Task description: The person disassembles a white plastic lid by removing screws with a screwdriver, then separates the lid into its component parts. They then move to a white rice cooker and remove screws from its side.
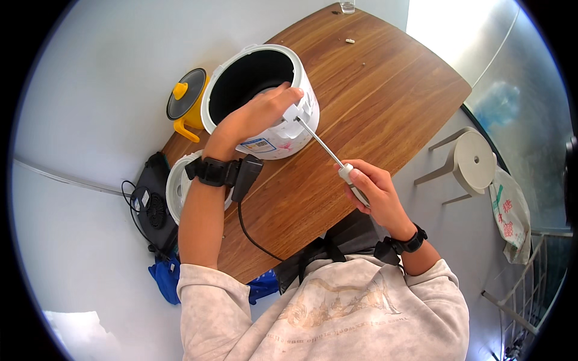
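A white rice cooker body (309,90) without a lid stands on the wooden table, its dark inside facing up. My left hand (259,114) reaches across its near rim and grips the wall, fingers partly hidden inside. In my right hand (380,195) is a screwdriver (323,145), held by its grey and white handle. The screwdriver's metal shaft slants up to the left, and its tip meets a white bracket (292,114) on the cooker's rim. Any screw at the tip is too small to make out.
A yellow pot (195,111) with a dark lid stands left of the cooker. Beneath my left forearm lies a round white plastic part (176,194), beside a black device (153,201) with a cable. A glass (347,7) stands at the table's far edge; a stool (474,161) is at right.
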A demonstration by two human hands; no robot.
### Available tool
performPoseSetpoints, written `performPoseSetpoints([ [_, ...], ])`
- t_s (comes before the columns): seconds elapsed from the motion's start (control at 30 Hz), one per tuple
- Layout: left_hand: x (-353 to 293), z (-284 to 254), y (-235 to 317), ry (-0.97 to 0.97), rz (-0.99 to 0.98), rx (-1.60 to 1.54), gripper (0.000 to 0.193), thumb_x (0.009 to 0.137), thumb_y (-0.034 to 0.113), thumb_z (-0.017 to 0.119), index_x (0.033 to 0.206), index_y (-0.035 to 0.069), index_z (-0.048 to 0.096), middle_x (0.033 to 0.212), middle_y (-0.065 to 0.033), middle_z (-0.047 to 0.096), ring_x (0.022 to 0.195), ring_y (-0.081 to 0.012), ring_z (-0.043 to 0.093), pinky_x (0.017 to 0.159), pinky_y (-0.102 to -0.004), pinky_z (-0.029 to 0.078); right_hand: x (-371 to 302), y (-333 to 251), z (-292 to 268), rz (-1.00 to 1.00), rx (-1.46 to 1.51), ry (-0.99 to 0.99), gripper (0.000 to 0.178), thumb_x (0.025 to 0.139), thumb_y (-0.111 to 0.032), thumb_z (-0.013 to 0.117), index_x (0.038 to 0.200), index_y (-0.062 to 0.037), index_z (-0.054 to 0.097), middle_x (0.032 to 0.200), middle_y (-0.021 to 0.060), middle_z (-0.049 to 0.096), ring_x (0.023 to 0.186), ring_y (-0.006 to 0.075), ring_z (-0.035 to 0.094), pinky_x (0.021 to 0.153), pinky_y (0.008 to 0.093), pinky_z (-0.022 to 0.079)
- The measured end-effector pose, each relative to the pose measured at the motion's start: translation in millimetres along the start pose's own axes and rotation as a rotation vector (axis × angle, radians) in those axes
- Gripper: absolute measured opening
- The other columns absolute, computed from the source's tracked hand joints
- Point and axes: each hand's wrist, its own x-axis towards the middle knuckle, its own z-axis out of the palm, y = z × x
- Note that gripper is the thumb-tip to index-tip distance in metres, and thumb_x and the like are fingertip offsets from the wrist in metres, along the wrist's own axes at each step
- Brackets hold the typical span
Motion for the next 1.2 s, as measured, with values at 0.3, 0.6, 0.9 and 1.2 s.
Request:
performPoseSetpoints([
  [0.3, 2.5, -1.8, -3.4, -0.011, -0.005, 0.028, 0.069, 0.102, 0.054, 0.038, 0.137, -0.004, 0.052, 0.123, -0.0211, 0.063, 0.106, -0.0283, 0.057, 0.101, -0.0367, 0.042, -0.3, -2.3, 2.9, -0.009, -0.008, 0.002, 0.032, 0.108, -0.026, 0.054, 0.122, -0.001, 0.066, 0.072, -0.002, 0.056, 0.056, 0.0026, 0.047, 0.049, 0.0196, 0.036],
  [0.6, 3.7, -1.2, -8.3, -0.002, 0.051, 0.142, 0.059, 0.108, 0.047, 0.032, 0.128, -0.003, 0.054, 0.118, -0.0268, 0.063, 0.102, -0.0356, 0.058, 0.097, -0.0406, 0.044, 0.8, -9.3, -0.2, -0.239, -0.39, 0.077, 0.028, 0.103, -0.016, 0.058, 0.127, -0.0039, 0.065, 0.076, 0.0021, 0.061, 0.059, 0.008, 0.054, 0.055, 0.0267, 0.045],
  [0.9, 6.9, -2.2, -12.2, 0.009, 0.003, 0.155, 0.056, 0.108, 0.047, 0.032, 0.128, -0.001, 0.053, 0.117, -0.0276, 0.062, 0.101, -0.0373, 0.058, 0.098, -0.0417, 0.043, 5.8, -30.9, -9.7, -0.691, -1.278, 0.276, 0.049, 0.083, -0.004, 0.072, 0.13, -0.0177, 0.069, 0.079, 0.0052, 0.056, 0.065, 0.0179, 0.059, 0.056, 0.032, 0.046],
  [1.2, 0.8, -4.0, 0.6, -0.044, -0.024, -0.009, 0.067, 0.102, 0.054, 0.042, 0.134, -0.004, 0.052, 0.126, -0.0206, 0.061, 0.106, -0.0297, 0.055, 0.1, -0.0376, 0.043, 6.4, -27.9, -4.1, -0.983, -1.625, 0.521, 0.053, 0.077, -0.003, 0.075, 0.127, -0.0233, 0.073, 0.085, 0.0015, 0.057, 0.07, 0.0135, 0.058, 0.058, 0.0269, 0.043],
])
